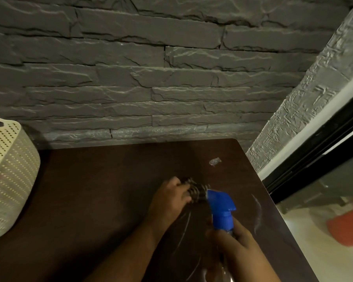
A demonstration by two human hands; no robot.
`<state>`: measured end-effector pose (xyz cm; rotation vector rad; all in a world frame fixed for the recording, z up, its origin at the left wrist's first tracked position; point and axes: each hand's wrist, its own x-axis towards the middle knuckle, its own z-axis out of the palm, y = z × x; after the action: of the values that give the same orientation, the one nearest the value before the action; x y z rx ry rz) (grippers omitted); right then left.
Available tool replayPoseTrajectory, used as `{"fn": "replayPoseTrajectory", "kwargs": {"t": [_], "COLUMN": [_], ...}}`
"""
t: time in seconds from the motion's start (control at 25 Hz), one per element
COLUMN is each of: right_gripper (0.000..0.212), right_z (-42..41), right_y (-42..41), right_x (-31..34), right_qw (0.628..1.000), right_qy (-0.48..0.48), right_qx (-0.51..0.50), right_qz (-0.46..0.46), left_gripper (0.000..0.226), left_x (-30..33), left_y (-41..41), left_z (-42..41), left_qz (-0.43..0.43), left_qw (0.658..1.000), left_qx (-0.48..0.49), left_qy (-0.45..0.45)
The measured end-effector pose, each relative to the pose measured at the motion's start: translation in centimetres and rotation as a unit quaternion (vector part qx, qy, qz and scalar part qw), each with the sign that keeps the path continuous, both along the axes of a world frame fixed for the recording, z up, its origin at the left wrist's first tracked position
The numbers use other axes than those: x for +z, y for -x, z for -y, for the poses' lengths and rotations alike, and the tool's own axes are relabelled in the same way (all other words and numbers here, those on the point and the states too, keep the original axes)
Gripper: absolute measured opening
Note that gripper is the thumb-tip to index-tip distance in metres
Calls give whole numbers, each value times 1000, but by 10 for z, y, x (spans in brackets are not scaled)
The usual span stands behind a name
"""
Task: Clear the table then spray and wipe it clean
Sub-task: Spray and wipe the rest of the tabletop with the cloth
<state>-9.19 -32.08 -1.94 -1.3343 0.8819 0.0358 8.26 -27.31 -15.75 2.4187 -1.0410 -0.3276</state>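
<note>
A dark brown table (102, 200) fills the lower part of the view. My left hand (169, 200) lies on a dark patterned cloth (198, 191) near the table's middle right, its fingers curled over the cloth. Wet streaks (258, 210) shine on the wood around it. My right hand (236, 239) grips the neck of a clear spray bottle with a blue trigger head (221, 208), held just above the table and pointing toward the cloth. A small crumpled clear scrap (214, 161) lies farther back on the table.
A cream perforated basket (8, 180) stands at the table's left edge. A grey stone wall (151, 78) runs behind the table. To the right is a black-framed glass door (318, 159), with an orange object (348, 226) on the floor beyond.
</note>
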Motion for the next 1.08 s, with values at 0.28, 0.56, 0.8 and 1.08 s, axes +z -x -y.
{"fn": "replayPoseTrajectory", "kwargs": {"t": [0.28, 0.56, 0.8, 1.08], "right_gripper": [39, 45, 40, 33], "right_z": [2, 0, -5, -18], "right_y": [19, 29, 38, 66], "right_x": [-5, -12, -12, 0], "right_qw": [999, 999, 998, 998], "right_qy": [-35, -25, -56, -65], "right_qx": [-29, -41, -25, 19], "right_qz": [9, 14, -2, 6], "left_gripper": [39, 31, 44, 32], "left_x": [10, -3, -2, -5], "left_y": [-1, -65, 11, 19], "left_z": [25, -18, -72, -85], "left_qz": [-44, 37, 23, 48], "left_qw": [998, 974, 999, 985], "left_qx": [-12, 218, 7, 151], "left_qy": [-37, -56, -26, -61]}}
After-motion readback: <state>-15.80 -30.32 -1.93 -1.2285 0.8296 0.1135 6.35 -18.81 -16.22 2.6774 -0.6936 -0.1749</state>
